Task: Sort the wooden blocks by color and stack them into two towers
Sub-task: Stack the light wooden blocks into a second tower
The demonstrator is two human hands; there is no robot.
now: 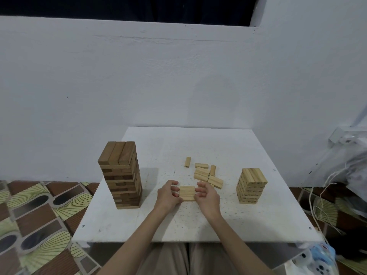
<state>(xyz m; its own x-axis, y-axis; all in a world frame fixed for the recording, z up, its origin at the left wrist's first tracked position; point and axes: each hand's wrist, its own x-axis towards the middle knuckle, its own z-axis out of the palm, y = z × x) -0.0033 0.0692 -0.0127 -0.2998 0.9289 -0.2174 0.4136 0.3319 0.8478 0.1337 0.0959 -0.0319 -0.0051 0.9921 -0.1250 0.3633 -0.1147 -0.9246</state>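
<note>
A tall tower of dark brown blocks stands on the left of the white table. A shorter tower of light blocks stands on the right. Between my hands lies a flat row of three light blocks, side by side. My left hand curls its fingers against the row's left end. My right hand does the same at the right end, so both hands clasp the row. Several loose light blocks lie scattered behind, one of them apart at the back.
The table stands against a pale wall, over a patterned floor. At the right are plastic bags with white cords and a blue-and-white toy near the table's front corner.
</note>
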